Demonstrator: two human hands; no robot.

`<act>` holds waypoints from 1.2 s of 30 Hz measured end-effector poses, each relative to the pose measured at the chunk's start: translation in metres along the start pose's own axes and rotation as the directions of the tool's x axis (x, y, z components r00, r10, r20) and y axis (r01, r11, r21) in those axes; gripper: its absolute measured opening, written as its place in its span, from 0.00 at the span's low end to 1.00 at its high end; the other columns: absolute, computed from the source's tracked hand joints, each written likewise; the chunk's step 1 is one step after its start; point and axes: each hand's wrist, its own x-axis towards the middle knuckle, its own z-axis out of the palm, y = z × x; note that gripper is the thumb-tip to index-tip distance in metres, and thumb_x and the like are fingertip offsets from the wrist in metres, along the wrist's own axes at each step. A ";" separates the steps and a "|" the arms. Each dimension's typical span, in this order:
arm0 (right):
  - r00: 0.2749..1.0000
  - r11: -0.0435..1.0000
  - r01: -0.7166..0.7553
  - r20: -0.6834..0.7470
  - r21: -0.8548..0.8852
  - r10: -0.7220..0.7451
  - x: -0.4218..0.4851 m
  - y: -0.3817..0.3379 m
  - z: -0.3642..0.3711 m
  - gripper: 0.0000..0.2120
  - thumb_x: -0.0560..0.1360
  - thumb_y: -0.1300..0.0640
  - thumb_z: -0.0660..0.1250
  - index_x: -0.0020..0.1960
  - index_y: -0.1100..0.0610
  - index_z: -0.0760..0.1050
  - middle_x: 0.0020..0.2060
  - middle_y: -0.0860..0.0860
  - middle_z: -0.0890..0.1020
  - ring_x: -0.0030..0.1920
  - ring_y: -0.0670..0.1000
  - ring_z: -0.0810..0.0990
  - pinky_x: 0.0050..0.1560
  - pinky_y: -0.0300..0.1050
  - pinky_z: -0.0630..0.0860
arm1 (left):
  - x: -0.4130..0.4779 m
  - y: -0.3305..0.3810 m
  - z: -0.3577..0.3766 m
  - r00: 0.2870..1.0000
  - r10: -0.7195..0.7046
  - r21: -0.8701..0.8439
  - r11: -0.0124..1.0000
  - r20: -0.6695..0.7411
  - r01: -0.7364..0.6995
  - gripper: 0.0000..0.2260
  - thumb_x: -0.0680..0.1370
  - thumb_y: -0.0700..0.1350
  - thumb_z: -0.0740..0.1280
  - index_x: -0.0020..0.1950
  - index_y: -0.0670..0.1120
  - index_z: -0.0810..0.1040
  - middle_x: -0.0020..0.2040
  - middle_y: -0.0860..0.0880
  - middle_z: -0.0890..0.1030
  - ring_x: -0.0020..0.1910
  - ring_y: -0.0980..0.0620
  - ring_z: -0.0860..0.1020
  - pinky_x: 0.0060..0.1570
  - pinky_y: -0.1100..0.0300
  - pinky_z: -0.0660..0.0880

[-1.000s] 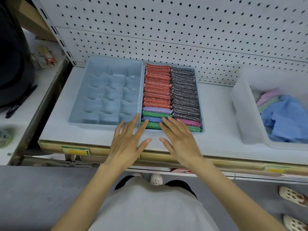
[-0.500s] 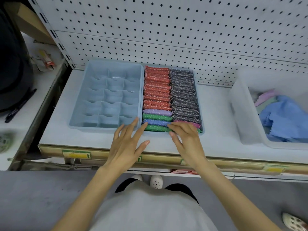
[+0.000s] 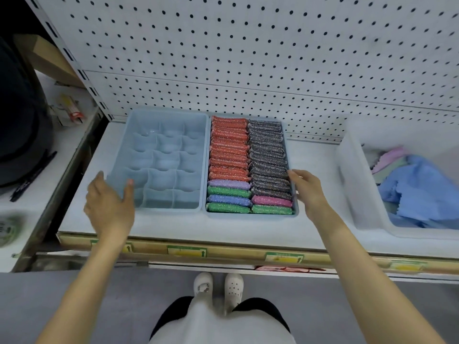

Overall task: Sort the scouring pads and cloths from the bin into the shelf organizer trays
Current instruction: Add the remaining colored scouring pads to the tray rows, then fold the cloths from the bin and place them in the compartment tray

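- The scouring pads [image 3: 228, 147] look light, springy and rough-meshed. They should grip the skin well and squash without harm, so a pinch across the short sides of one pad should do.
- The cloths [image 3: 417, 192] are thin, limp and light. They will probably drape and drag their neighbours along, so each is best pinched at a fold or corner and lifted clear before it is carried.
- The filled tray [image 3: 250, 214] stands mid-shelf. It holds two packed rows of pads on edge: orange-red on the left with lilac, green, blue and green at the front, and dark silver-grey on the right with pink and green at the front. I judge it has no room left.
- The divided tray [image 3: 173, 209] touches its left side. Its compartments hold nothing.
- The clear bin [image 3: 352, 189] sits at the right end of the shelf [image 3: 318, 160], apart from the trays. It holds a crumpled blue cloth and pastel ones behind it.
- The left hand [image 3: 109, 207] is spread wide at the divided tray's front left corner, thumb over the rim and fingers outside the wall. I cannot tell whether it is squeezing.
- The right hand [image 3: 308, 192] is loosely open, fingertips against the filled tray's right wall, holding nothing.
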 end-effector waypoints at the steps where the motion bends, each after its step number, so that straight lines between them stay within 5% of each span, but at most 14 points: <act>1: 1.000 1.000 -0.010 -0.003 -0.006 0.010 0.005 0.001 -0.001 0.09 0.78 0.54 0.66 0.55 0.58 0.75 0.53 0.57 0.80 0.51 0.54 0.79 0.54 0.51 0.76 | 0.011 -0.005 -0.001 0.998 -0.031 -0.035 0.999 0.062 0.034 0.26 0.81 0.55 0.61 0.73 0.39 0.65 0.69 0.37 0.70 0.67 0.36 0.69 0.64 0.41 0.66; 6: 0.989 0.993 -0.111 0.097 0.043 0.107 0.008 0.006 -0.005 0.18 0.78 0.50 0.65 0.58 0.64 0.72 0.53 0.57 0.80 0.54 0.56 0.78 0.60 0.56 0.75 | 0.045 -0.025 -0.006 0.947 -0.193 -0.359 0.891 0.256 0.279 0.19 0.77 0.55 0.68 0.61 0.43 0.77 0.58 0.41 0.80 0.58 0.39 0.78 0.59 0.42 0.75; 12: 0.976 0.964 -0.136 0.195 0.230 0.091 0.006 0.011 -0.002 0.19 0.77 0.50 0.66 0.63 0.60 0.70 0.55 0.56 0.81 0.53 0.54 0.82 0.51 0.51 0.79 | 0.049 -0.030 -0.014 0.831 -0.144 -0.596 0.632 0.538 0.495 0.07 0.79 0.45 0.67 0.55 0.48 0.81 0.48 0.50 0.85 0.47 0.51 0.83 0.40 0.60 0.80; 18: 0.966 0.960 -0.113 0.256 0.258 0.044 0.005 0.018 0.006 0.17 0.79 0.54 0.63 0.68 0.51 0.71 0.56 0.52 0.82 0.54 0.53 0.83 0.48 0.47 0.80 | 0.048 -0.029 -0.012 0.868 -0.189 -0.677 0.559 0.459 0.479 0.12 0.79 0.41 0.66 0.63 0.42 0.78 0.52 0.47 0.82 0.47 0.49 0.81 0.36 0.61 0.81; 22: 0.968 0.958 -0.110 0.248 0.266 0.043 0.005 0.019 0.004 0.19 0.79 0.54 0.64 0.69 0.51 0.71 0.57 0.54 0.82 0.55 0.57 0.82 0.54 0.53 0.79 | 0.047 -0.028 -0.025 0.874 -0.202 -0.725 0.493 0.442 0.481 0.14 0.80 0.42 0.65 0.65 0.42 0.77 0.58 0.44 0.81 0.55 0.46 0.80 0.47 0.56 0.81; 26: 0.967 0.961 -0.099 0.253 0.258 0.031 0.001 0.017 0.010 0.18 0.79 0.55 0.64 0.68 0.52 0.71 0.57 0.56 0.82 0.55 0.58 0.81 0.53 0.53 0.79 | 0.049 -0.018 -0.044 0.892 -0.226 -0.780 0.433 0.391 0.452 0.10 0.80 0.41 0.66 0.60 0.43 0.79 0.54 0.46 0.82 0.49 0.48 0.81 0.40 0.57 0.80; 31: 0.955 0.973 -0.041 0.296 0.229 -0.030 -0.012 0.014 0.046 0.18 0.79 0.55 0.64 0.68 0.53 0.72 0.56 0.55 0.82 0.53 0.55 0.82 0.50 0.48 0.79 | 0.047 -0.017 -0.071 0.935 -0.226 -0.814 0.465 0.271 0.349 0.04 0.79 0.41 0.66 0.50 0.48 0.80 0.41 0.53 0.84 0.39 0.54 0.81 0.32 0.63 0.78; 36: 0.953 0.960 -0.041 0.300 0.278 -0.046 -0.023 0.014 0.093 0.18 0.79 0.56 0.64 0.69 0.55 0.71 0.58 0.55 0.81 0.56 0.55 0.81 0.57 0.51 0.77 | 0.045 -0.038 -0.114 0.953 -0.238 -0.824 0.491 0.185 0.283 0.08 0.80 0.42 0.65 0.57 0.46 0.80 0.51 0.48 0.82 0.46 0.52 0.81 0.40 0.60 0.79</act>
